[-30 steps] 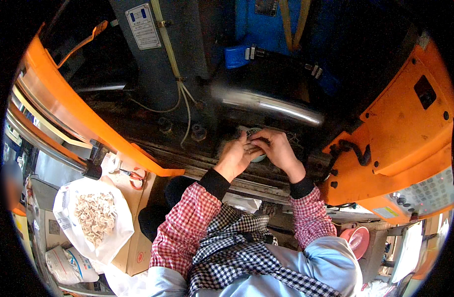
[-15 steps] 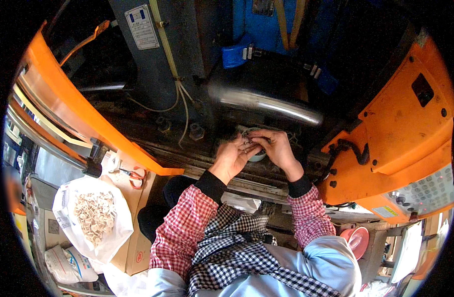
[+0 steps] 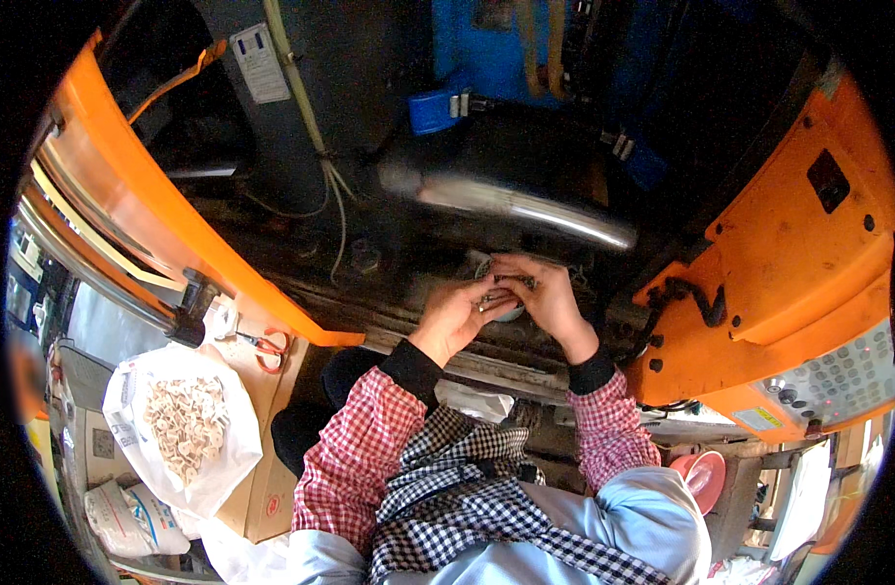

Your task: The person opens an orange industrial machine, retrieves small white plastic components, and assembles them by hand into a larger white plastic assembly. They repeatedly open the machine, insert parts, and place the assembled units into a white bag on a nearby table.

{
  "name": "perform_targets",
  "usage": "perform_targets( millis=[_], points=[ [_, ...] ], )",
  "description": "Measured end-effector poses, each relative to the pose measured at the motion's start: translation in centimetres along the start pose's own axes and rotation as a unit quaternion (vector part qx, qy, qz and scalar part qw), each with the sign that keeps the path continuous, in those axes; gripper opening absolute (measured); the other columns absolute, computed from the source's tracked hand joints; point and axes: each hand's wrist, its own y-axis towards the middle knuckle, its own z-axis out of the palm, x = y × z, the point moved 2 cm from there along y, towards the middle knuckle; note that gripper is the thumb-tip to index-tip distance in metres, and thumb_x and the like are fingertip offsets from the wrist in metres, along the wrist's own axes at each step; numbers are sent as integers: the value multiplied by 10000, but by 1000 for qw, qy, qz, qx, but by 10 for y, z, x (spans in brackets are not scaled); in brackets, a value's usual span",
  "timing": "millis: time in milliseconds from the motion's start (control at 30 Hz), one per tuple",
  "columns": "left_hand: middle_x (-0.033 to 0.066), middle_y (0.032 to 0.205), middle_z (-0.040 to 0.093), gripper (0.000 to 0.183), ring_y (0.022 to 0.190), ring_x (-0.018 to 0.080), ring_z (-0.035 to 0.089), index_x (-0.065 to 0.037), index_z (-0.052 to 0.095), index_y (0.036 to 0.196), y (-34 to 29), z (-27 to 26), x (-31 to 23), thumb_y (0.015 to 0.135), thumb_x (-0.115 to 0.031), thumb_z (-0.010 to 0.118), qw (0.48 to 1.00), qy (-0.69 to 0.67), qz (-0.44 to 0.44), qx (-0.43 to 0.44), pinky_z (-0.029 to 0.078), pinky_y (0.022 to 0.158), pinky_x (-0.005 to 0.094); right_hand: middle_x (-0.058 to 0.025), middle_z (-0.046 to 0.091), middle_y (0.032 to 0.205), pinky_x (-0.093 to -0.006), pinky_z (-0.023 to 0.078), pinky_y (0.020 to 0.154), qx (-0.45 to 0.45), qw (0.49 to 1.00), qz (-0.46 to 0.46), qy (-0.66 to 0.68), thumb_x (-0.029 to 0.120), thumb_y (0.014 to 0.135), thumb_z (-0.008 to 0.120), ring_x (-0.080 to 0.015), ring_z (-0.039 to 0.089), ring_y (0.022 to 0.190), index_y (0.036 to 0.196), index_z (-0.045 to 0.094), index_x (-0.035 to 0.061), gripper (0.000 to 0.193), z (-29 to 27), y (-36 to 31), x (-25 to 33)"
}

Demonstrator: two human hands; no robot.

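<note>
My left hand (image 3: 455, 312) and my right hand (image 3: 547, 297) meet in front of me, fingertips bent together at one spot. Both are closed in a pinch. Whatever sits between the fingers is too small and too covered to make out. Just beneath the fingertips shows a pale round bowl (image 3: 507, 314), mostly hidden by the hands; small dark bits seem to lie in it. Behind the hands runs a shiny metal rod (image 3: 540, 210) of the machine, not touched by either hand.
Orange machine guards stand at left (image 3: 164, 210) and right (image 3: 759, 263), with a button panel (image 3: 842, 366) at right. A white bag (image 3: 135, 385) of small beige parts sits on a cardboard box (image 3: 262, 478), near red-handled scissors (image 3: 272, 349). A pink bowl (image 3: 709, 478) is low right.
The dark machine block with its label, cable and blue parts has shifted left behind my hands. My hands stay over the bowl, fingers slightly rearranged.
</note>
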Motion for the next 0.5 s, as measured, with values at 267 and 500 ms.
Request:
perform_targets(
  millis=[267, 500],
  points=[
    [86, 872, 611, 133, 732, 146, 572, 26, 615, 920, -26, -5, -12, 856, -91, 609, 997, 70, 5, -44, 464, 623, 236, -137, 662, 865, -350, 538, 671, -15, 976, -143, -162, 58, 731, 667, -282, 657, 780, 1322, 419, 157, 649, 8, -9, 34],
    [107, 877, 608, 127, 725, 153, 563, 52, 601, 925, -47, -21, -27, 851, -52, 595, 997, 52, 61, -17, 436, 591, 220, -183, 641, 938, -351, 525, 688, 34, 976, -167, -139, 76, 731, 671, -328, 638, 817, 1093, 593, 11, 376, 29, -2, 52]
  ],
)
